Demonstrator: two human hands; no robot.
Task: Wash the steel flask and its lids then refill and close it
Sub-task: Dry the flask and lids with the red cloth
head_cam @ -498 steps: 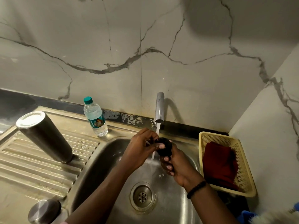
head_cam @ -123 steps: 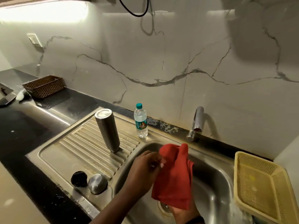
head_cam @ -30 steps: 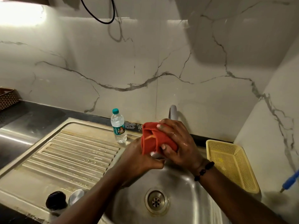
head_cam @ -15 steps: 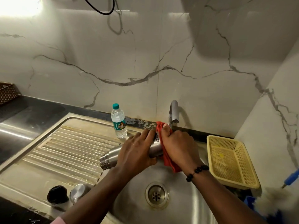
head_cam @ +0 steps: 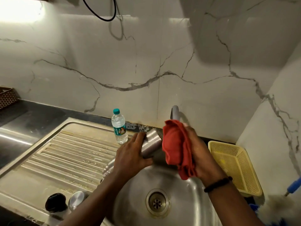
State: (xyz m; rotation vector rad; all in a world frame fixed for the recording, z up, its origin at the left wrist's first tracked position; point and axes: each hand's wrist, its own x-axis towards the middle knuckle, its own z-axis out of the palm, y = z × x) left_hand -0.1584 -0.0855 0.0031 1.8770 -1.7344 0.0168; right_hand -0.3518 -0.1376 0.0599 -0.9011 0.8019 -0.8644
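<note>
I hold the steel flask (head_cam: 151,144) tilted above the sink basin (head_cam: 135,193), its base toward the wall and its mouth end hidden behind my left wrist. My left hand (head_cam: 130,155) grips its middle. My right hand (head_cam: 198,154) presses a bunched red cloth (head_cam: 175,145) against the flask's far end. The black inner lid (head_cam: 56,202) and the steel cap (head_cam: 78,199) lie side by side on the drainboard's near edge. A small plastic water bottle (head_cam: 119,127) with a teal cap stands at the back of the drainboard.
The tap (head_cam: 175,112) rises behind the cloth, with no water running. An empty yellow plastic basket (head_cam: 236,163) sits right of the sink. A brown woven basket (head_cam: 7,97) is at the far left on the dark counter. A blue-handled brush (head_cam: 291,188) lies at the lower right.
The red cloth in my right hand has slid along the flask toward its base end. The flask has tipped more steeply, and my left hand keeps its grip.
</note>
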